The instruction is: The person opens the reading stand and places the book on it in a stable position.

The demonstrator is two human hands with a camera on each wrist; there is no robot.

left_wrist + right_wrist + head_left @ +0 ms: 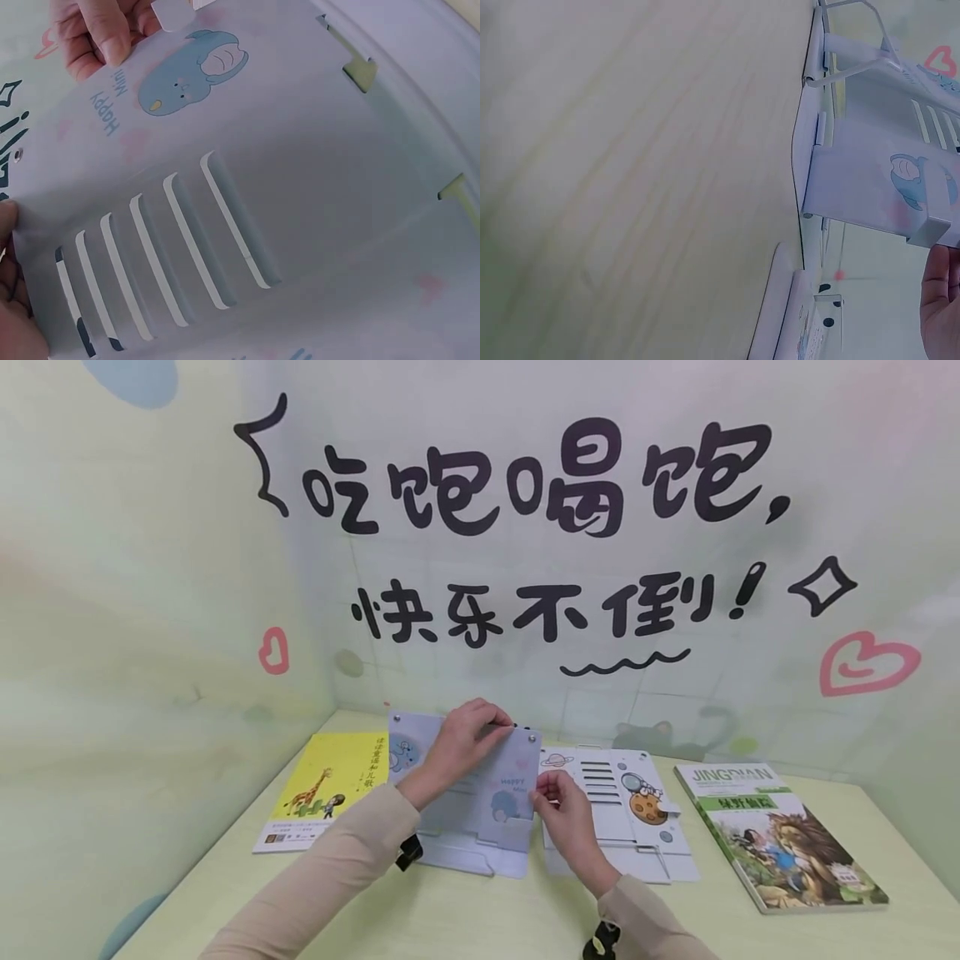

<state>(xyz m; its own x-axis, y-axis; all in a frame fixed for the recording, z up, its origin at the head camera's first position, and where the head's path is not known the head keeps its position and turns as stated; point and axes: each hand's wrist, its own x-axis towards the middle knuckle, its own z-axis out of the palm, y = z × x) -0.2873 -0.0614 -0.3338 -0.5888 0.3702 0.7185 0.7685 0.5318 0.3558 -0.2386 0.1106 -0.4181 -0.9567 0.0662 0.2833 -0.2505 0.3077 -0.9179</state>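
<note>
A pale lilac book stand [517,768] with slots and blue cartoon narwhals stands upright, tilted back, on the table. The left hand [465,739] reaches over and grips its top edge; in the left wrist view, part of the left hand [16,300] shows at that edge. At the stand's right edge, the right hand [566,818] pinches the side with thumb and fingers. Its fingers [97,34] also show there in the left wrist view, near the "Happy Mini" print. The right wrist view has the right hand [939,300] below the stand's side clip [934,206].
A second white book stand [600,827] with an astronaut print stands just right. To the left lies a yellow children's book [326,785]; a green-and-white book [787,843] lies at the right. A printed backdrop [465,560] rises behind the table [420,918].
</note>
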